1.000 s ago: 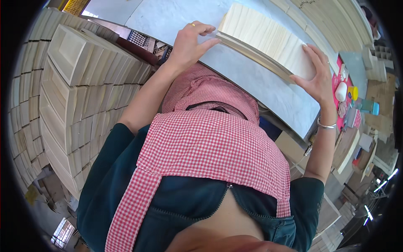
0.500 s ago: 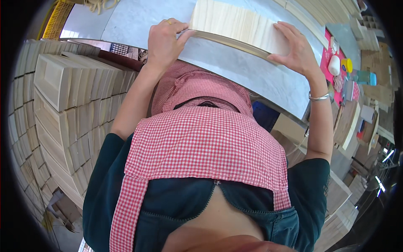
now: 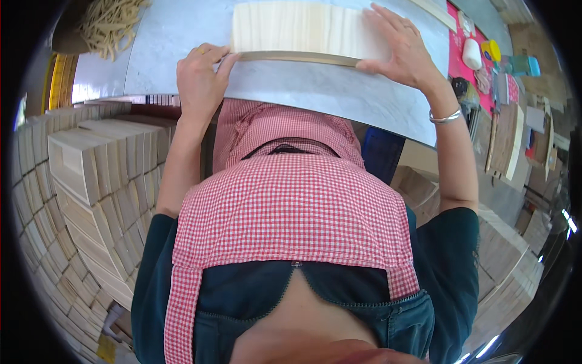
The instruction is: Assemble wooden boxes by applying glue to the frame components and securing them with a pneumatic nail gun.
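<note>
Beside stacked wooden boxes point(image 3: 91, 182), each hand, left point(image 3: 200, 82) and right point(image 3: 403, 51), presses open-palmed on wood slats point(image 3: 303, 27).

Pale grey table point(image 3: 315, 97) with things on it
A row of wooden slats point(image 3: 297, 27) lies on it; left of it, a heap of straw-coloured strips point(image 3: 112, 21).

A woodworking workshop: stacked pale wooden boxes point(image 3: 91, 176) crowd beside a grey workbench point(image 3: 315, 91).

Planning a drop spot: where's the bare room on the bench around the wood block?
Bare grey bench lies left of the wood block, between it and the straw pile. A bare strip runs along the near edge, between the left hand and right hand. The far right end by the pink mat is crowded.
</note>
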